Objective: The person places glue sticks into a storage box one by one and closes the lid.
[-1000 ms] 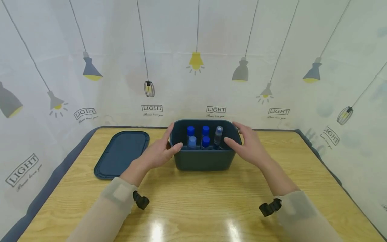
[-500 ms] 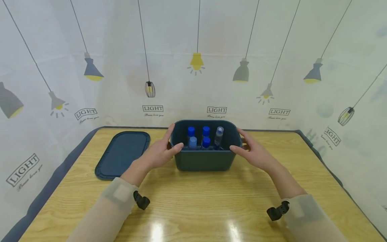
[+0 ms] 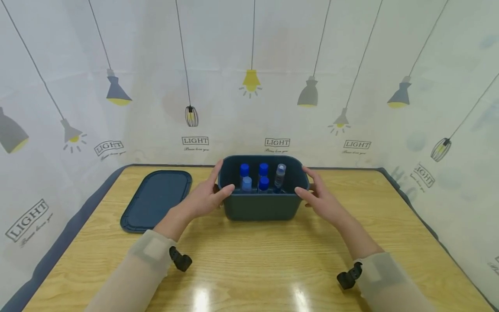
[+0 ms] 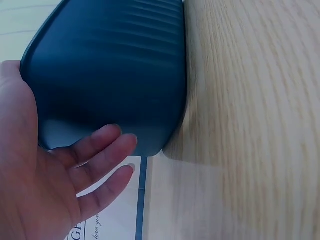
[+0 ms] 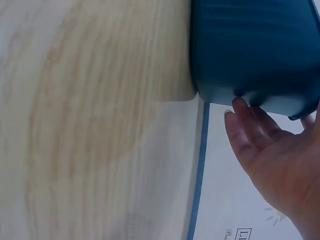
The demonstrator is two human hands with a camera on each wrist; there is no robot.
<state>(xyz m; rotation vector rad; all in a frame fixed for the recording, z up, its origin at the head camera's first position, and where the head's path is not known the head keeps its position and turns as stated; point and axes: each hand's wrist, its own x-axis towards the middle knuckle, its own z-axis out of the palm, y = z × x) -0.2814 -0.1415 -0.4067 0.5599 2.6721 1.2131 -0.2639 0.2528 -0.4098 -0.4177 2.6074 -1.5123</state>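
A dark blue-green storage bin (image 3: 262, 207) stands on the wooden table. Several small bottles, some with dark blue caps (image 3: 264, 183), one with a lighter blue cap (image 3: 247, 183) and one clear-topped bottle (image 3: 280, 174), are inside; their lower parts are hidden. At the bin's left end, my left hand (image 3: 202, 198) holds it, thumb at the near rim and fingers along the outer end wall. My right hand (image 3: 322, 200) holds the opposite end, its thumb on the rim corner and fingertips against the outside, seen in the right wrist view.
A flat dark blue lid (image 3: 156, 200) lies on the table (image 3: 249, 260) to the left of the bin. Behind the table hangs a pale curtain (image 3: 218, 65) printed with lamps, close to the bin's back.
My right hand first moved outward from over the bin's right rim, then settled against that end. The left hand, bin and lid look almost unmoved.
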